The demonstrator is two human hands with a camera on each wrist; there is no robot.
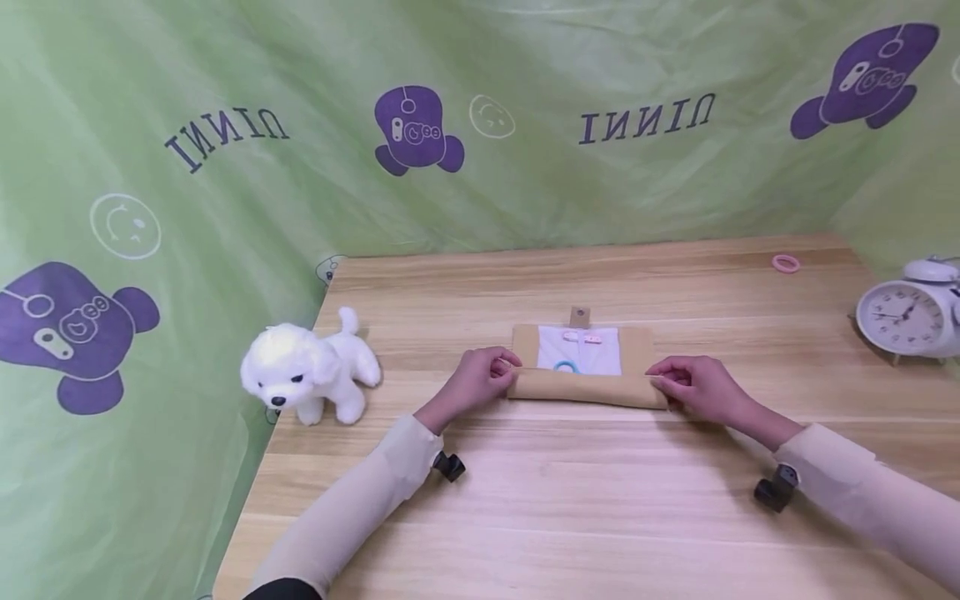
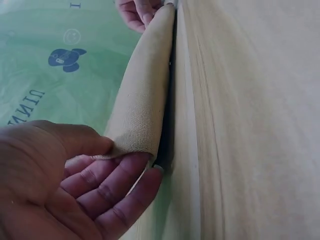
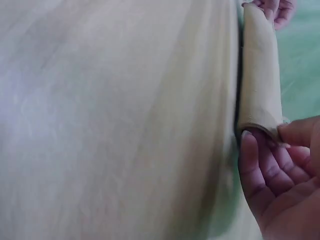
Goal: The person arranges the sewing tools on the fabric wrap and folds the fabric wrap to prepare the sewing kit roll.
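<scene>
A tan fabric case [image 1: 585, 387] lies on the table with its near edge folded over into a thick roll. My left hand [image 1: 483, 372] pinches the left end of that fold, thumb above and fingers underneath, as the left wrist view shows. At the opposite end my right hand [image 1: 693, 385] grips the fold between thumb and fingers in the same way. Beyond the fold, a white cloth [image 1: 600, 357] is exposed in the case. On it are a small pink-and-white strip-like item [image 1: 582, 337] and a blue ring [image 1: 566, 365], partly covered by the fold. A tab [image 1: 580, 317] sticks out at the far edge.
A white plush dog [image 1: 311, 371] stands left of my left hand. At the right edge of the table is a white alarm clock [image 1: 903, 317]. A pink ring [image 1: 785, 264] lies near the back right. Green printed curtain [image 1: 525, 192] surrounds the wooden table [image 1: 570, 500].
</scene>
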